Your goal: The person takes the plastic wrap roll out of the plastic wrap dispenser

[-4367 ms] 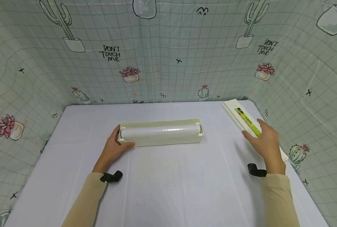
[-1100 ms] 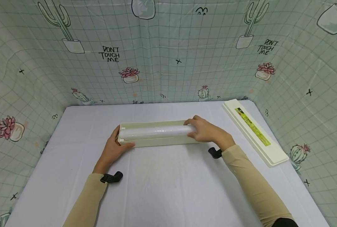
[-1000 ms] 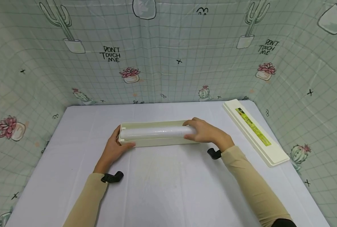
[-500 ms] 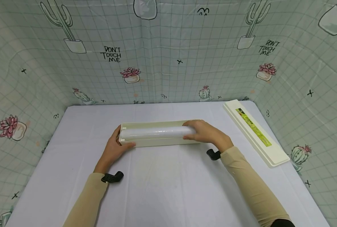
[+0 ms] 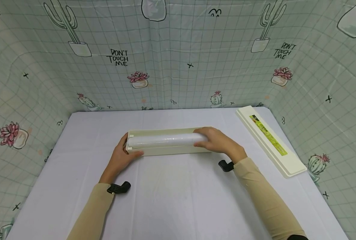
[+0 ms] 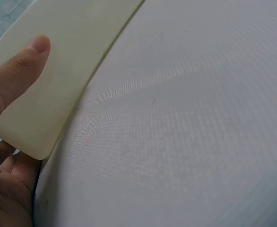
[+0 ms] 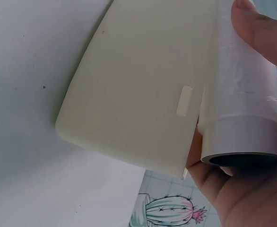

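Note:
A long cream plastic box (image 5: pixel 169 151) lies crosswise on the white-covered table, with a roll of cling film (image 5: pixel 163 140) inside. My left hand (image 5: pixel 120 160) grips the box's left end, thumb on the front wall and fingers round the far side. In the left wrist view, the thumb (image 6: pixel 22 71) lies flat against the box wall (image 6: pixel 67 71). Over the right end, my right hand (image 5: pixel 216 141) holds the roll between thumb and fingers. The right wrist view shows the roll's hollow end (image 7: pixel 242 137) raised above the box edge (image 7: pixel 138 85).
A cream lid (image 5: pixel 288 163) with a yellow-green label (image 5: pixel 267 134) lies slanted at the table's right edge. Patterned cloth (image 5: pixel 172 60) stands behind the table and at both sides. Bare tabletop (image 5: pixel 172 193) shows in front of the box.
Over four seconds ago my right hand was at the lid; since then it has left the lid and taken hold of the roll's right end. Over the last second both hands stay nearly still.

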Demonstrator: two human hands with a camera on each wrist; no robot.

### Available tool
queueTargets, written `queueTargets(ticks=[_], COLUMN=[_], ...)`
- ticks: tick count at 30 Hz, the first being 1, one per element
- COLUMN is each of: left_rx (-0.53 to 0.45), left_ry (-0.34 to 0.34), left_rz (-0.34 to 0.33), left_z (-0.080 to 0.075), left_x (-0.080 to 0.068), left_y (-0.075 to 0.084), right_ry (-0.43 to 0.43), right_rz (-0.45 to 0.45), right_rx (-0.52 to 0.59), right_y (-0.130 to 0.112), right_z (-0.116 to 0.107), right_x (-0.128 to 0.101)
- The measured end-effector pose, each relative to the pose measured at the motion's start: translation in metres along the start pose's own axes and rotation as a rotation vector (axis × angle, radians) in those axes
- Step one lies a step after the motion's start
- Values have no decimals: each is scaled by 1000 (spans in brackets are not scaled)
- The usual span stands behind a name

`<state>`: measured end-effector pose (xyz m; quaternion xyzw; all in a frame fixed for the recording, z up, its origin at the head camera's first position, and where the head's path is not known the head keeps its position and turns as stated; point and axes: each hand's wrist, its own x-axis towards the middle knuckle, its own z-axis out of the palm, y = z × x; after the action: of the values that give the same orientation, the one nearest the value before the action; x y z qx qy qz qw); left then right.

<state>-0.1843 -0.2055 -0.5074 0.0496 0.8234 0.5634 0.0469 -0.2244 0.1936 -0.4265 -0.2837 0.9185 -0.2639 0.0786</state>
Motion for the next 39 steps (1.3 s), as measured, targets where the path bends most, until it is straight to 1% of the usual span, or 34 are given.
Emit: queueTargets(ticks=[4,6,13,20,31,39], left_rx=[4,-2,4,11,-16,15], left_ry=[-1,0,-1,-1,2,9], left_rz=[0,-10,-40,-42,-30,-18], left_z=[0,0,-1,0,2,1], left_x=[-1,-1,-2,-1,-3,-1], left_y=[1,2,4,5,5,2], right_ry=[34,48,66,83,130,165], right_rz=[7,11,27,18,29,46], right_rx=[0,2,34,54,72,92], right_y=[3,4,4,5,6,7], right_z=[0,0,-2,-4,-6,-5], right_x=[-3,-4,-9,-12,-19,-26])
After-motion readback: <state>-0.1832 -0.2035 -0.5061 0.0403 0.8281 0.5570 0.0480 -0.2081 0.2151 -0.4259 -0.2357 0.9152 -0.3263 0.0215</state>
